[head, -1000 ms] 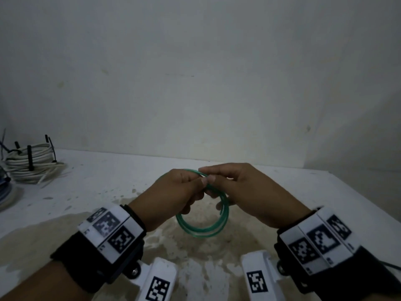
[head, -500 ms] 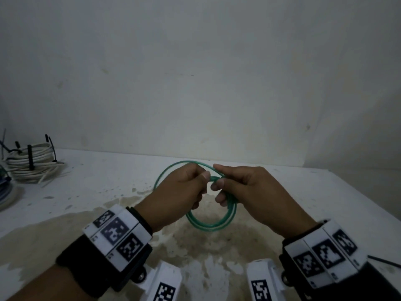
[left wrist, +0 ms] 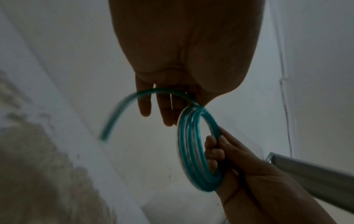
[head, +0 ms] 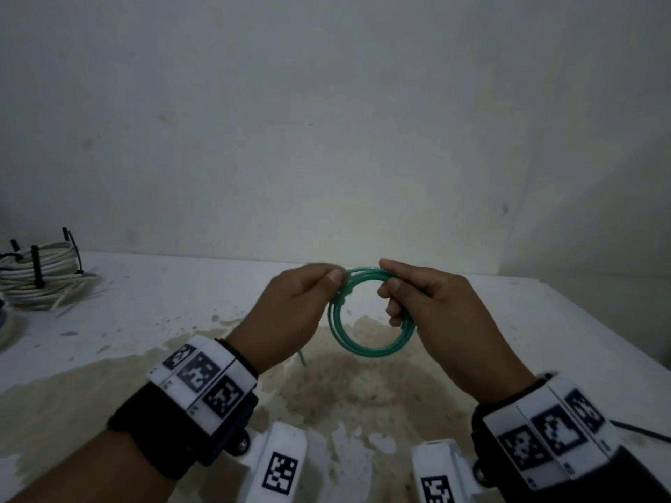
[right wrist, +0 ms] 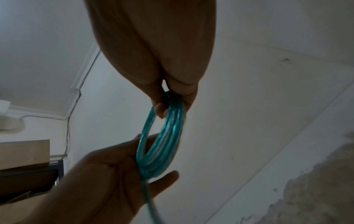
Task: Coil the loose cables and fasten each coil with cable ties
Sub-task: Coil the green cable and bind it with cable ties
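Note:
A green cable coil [head: 370, 348] of a few loops hangs upright between both hands above the stained table [head: 152, 321]. My left hand [head: 336, 285] pinches its upper left side between thumb and fingers. My right hand [head: 390, 281] grips the upper right side, fingers curled through the ring. A short loose end [head: 302, 357] pokes down below the left hand. The left wrist view has the coil [left wrist: 197, 148] with the right hand [left wrist: 239, 166] on it and the free tail [left wrist: 118, 110] curving away. From the right wrist, the coil [right wrist: 161, 144] crosses the left hand [right wrist: 114, 174].
A white cable coil [head: 40, 274] bound with black ties lies at the far left of the table. A black cable tie [head: 642, 432] lies at the right edge. The wall stands close behind. A cardboard box [right wrist: 23, 153] sits off to the left.
Both hands have risen slightly and moved apart along the coil. The wide loop that stuck out to the left is drawn into the coil, and a short tail now hangs below the left hand.

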